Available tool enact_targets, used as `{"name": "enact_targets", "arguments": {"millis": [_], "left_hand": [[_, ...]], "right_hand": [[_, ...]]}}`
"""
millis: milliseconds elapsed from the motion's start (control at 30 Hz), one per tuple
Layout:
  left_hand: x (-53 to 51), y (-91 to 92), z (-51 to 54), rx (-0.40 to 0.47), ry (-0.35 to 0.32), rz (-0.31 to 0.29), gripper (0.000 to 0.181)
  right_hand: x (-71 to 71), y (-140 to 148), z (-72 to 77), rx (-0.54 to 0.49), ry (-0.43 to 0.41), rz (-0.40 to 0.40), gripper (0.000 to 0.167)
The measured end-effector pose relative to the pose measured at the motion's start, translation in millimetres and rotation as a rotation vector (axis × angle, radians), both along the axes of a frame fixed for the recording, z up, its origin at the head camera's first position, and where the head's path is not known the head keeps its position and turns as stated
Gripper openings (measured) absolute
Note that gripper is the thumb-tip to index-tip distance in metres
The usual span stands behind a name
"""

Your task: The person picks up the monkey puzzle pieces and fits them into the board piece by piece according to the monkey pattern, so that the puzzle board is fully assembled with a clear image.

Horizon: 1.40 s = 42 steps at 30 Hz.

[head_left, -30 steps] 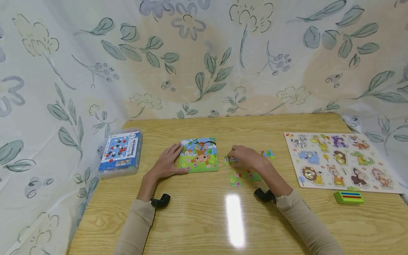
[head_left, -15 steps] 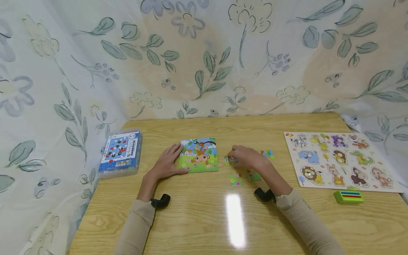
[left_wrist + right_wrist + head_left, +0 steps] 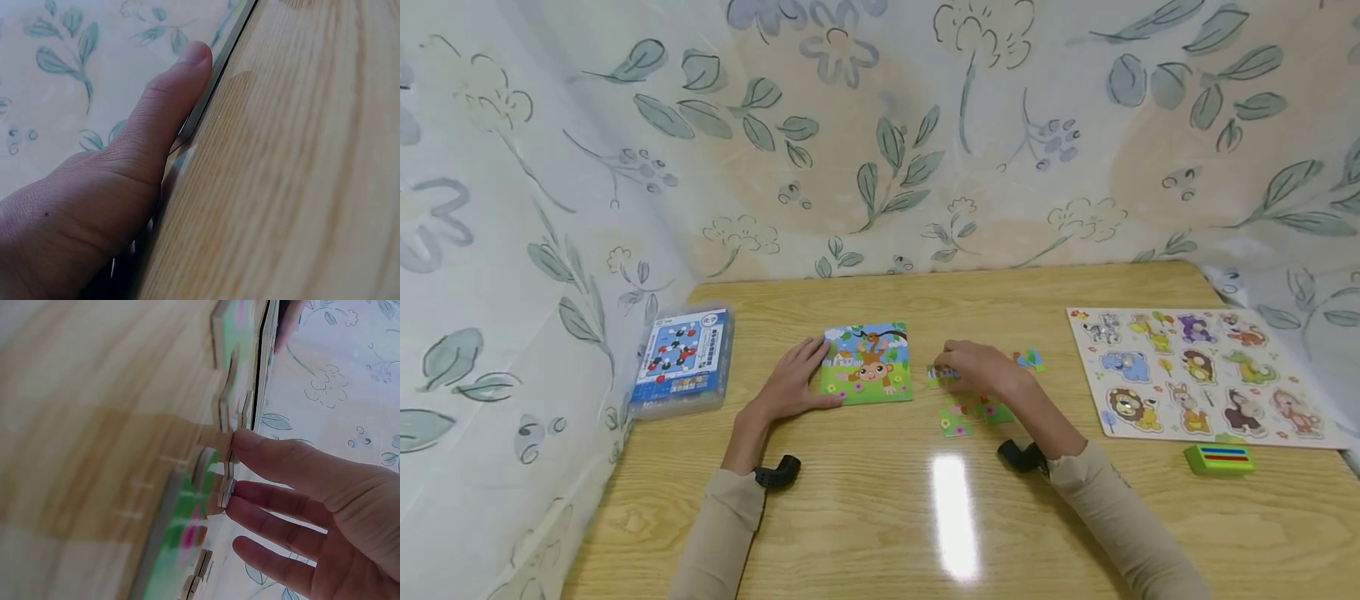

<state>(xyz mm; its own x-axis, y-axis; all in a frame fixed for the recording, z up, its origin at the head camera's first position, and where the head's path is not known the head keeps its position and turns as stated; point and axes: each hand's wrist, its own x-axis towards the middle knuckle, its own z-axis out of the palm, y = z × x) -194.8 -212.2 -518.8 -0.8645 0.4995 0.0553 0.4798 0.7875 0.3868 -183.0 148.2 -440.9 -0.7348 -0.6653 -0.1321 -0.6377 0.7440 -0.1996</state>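
While our left grip (image 3: 793, 383) lies with fingers extended along the left edge of the monkey picture board (image 3: 867, 364) near the frame's centre, our right grip (image 3: 981, 368) touches a puzzle piece (image 3: 933, 377) just right of it; we cannot tell whether it pinches. We see loose pieces (image 3: 956, 423) below, and an animal board (image 3: 1219, 400) at right on the surface (image 3: 850, 533).

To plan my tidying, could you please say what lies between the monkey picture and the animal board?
In the head view, loose puzzle pieces lie on the table, with the right hand over some.
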Motion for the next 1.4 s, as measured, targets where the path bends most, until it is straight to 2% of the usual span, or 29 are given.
{"name": "enact_targets", "arguments": {"millis": [167, 500, 1067, 1400], "left_hand": [[-0.7, 0.2, 0.4, 0.010, 0.010, -0.003, 0.106], [-0.2, 0.7, 1.9, 0.005, -0.001, 0.000, 0.105], [1.9, 1.8, 0.8, 0.018, 0.002, -0.003, 0.103], [2.0, 1.9, 0.7, 0.020, 0.008, -0.001, 0.104]], "right_hand": [[-0.1, -0.1, -0.2, 0.016, 0.019, -0.003, 0.038], [-2.4, 0.3, -3.2, 0.027, 0.007, -0.003, 0.038], [-3.0, 2.4, -4.6, -0.014, -0.018, 0.013, 0.035], [-4.5, 3.1, -6.4, -0.026, 0.014, 0.040, 0.031]]}}
